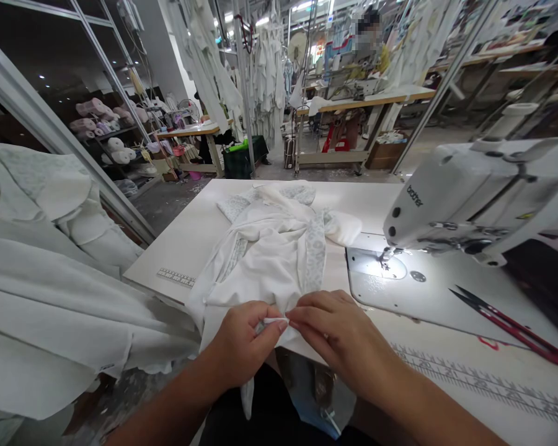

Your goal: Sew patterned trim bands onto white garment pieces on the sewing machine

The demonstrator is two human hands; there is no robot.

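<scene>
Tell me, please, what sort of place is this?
Probably a garment sewing workshop: a sewing machine stands at right, white garments hang behind, and apparent thread cones lie at left.

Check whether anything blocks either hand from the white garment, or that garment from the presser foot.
Nothing visible does: left hand and right hand touch the white garment; red-handled scissors lie beyond the presser foot.

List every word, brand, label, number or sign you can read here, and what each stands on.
"brother": on the white sewing machine.
Left ruler strip on the table: markings too small to read.
Right ruler strip: markings too blurred to read.
Small dark mark on the white cloth at left: unreadable.
Red mark near the scissors: cannot tell whether it is lettering.
</scene>
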